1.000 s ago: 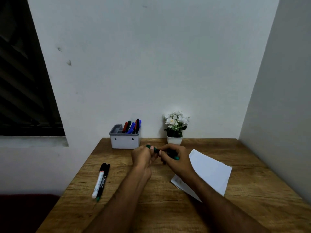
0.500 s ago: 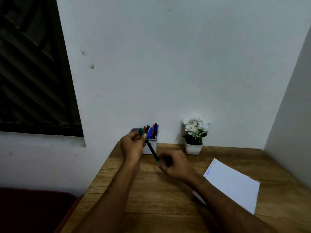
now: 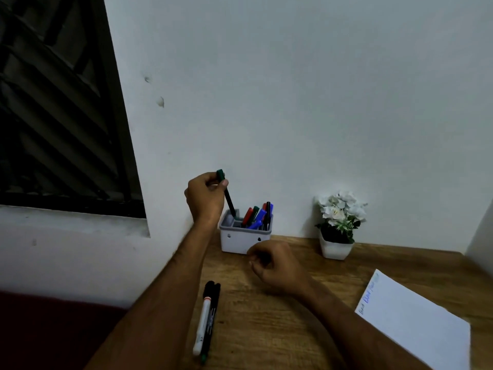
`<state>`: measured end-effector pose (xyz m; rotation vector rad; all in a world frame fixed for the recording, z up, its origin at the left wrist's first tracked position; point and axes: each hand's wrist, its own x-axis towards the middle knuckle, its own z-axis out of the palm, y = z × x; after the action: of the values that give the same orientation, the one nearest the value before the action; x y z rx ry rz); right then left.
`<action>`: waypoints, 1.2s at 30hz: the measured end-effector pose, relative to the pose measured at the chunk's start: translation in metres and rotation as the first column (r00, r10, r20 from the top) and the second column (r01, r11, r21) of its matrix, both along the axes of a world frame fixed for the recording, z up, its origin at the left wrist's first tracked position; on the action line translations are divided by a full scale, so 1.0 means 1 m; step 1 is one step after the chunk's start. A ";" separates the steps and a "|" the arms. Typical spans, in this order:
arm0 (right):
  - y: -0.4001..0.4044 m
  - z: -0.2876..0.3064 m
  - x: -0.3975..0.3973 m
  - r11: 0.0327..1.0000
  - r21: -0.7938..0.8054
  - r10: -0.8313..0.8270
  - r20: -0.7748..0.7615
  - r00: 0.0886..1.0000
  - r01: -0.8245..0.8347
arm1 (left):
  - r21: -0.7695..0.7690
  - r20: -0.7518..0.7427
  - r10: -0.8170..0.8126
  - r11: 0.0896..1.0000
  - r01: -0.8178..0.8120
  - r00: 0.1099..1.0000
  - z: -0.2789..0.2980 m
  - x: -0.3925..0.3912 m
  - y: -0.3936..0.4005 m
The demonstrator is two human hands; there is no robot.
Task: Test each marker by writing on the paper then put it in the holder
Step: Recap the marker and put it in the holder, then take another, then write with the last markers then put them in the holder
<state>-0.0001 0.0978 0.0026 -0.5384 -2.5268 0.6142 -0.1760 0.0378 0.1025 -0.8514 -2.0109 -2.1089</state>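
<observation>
Nearest to me, two markers (image 3: 206, 317) lie side by side on the wooden worktop (image 3: 266, 324), touching along their length: one white with a black cap, one black with a green tip at the near end. To the right, a sheet of paper (image 3: 416, 321) lies flat on the worktop, with short written marks in black and blue along its far left edge.

My right hand (image 3: 276, 265) hovers over the worktop just in front of the holder, fingers curled inward; I cannot see anything held in it.

My left hand (image 3: 204, 196) is raised above the holder's left end. Its thumb and fingers pinch the upper part of a dark marker with a green cap (image 3: 226, 194). The marker is tilted, its lower tip entering the left compartment of the holder (image 3: 245, 237).

The holder, a white box, stands against the wall and carries red, green, blue and black markers (image 3: 258, 214) in its right part. A small white pot of white flowers (image 3: 337, 222) stands well to its right.
</observation>
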 end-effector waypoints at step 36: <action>0.009 -0.011 -0.007 0.999 -0.033 0.036 0.055 0.998 -0.034 | -0.300 -0.073 -0.102 0.951 0.075 0.992 -0.064 -0.001 0.021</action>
<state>-0.0070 0.1072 -0.0082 -0.5300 -2.5874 0.6625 -0.1769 0.0592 0.0384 -1.0764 -2.3186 -1.7984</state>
